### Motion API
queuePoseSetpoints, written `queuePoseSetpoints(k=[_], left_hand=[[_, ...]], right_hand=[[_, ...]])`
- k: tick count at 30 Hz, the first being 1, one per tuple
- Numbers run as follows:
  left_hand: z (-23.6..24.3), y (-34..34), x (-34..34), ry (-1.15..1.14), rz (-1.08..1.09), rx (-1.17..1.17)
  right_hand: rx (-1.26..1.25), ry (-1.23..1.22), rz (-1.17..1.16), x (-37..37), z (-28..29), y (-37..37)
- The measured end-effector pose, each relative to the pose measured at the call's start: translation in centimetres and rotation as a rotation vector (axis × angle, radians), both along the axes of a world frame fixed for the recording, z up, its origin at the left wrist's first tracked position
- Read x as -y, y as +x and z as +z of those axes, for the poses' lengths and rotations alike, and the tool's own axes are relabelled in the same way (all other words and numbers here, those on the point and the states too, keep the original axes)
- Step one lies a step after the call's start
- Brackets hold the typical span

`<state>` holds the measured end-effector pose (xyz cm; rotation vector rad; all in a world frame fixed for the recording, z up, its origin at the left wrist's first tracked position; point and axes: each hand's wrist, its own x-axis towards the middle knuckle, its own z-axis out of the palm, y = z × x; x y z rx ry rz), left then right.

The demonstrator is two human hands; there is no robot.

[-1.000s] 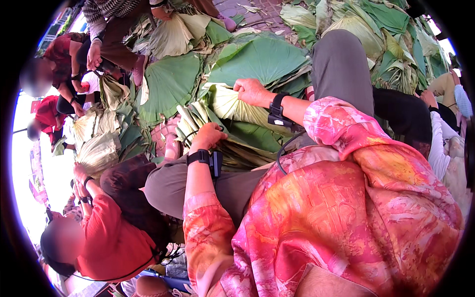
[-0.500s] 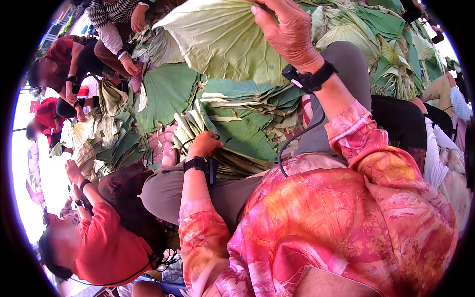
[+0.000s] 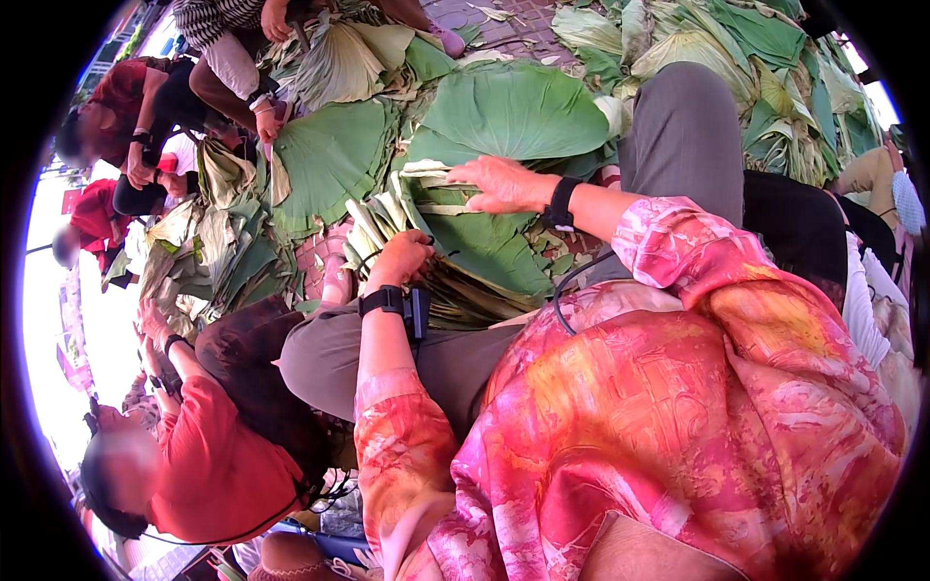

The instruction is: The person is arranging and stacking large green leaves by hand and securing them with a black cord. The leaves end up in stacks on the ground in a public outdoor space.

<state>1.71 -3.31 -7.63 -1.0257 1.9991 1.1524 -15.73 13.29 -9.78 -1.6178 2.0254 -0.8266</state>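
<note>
I see co-worker in red top (image 3: 228, 465), lower left; another person in dark red shirt (image 3: 111, 97) and striped sleeve (image 3: 208, 21), upper left. Pink shoe (image 3: 448, 41), reddish paving (image 3: 528, 34), top centre. Black trousers (image 3: 790, 223), white cloth (image 3: 860, 305), right side.

Brick paving (image 3: 528, 37), heaped large leaves (image 3: 770, 44) and people (image 3: 228, 465) seated around mark this as an outdoor work area.

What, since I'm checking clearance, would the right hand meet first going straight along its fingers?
The right hand would probably meet the pale leaf edges just to its left; depth is unclear.
</note>
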Motion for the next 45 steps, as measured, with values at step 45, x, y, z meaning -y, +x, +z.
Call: queuePoseSetpoints(k=[45], left_hand=[[-1.4,0.8,-0.1,-0.209,-0.312,-0.009]], right_hand=[[-0.538,-0.870,-0.294,0.4,16.3,-4.6]])
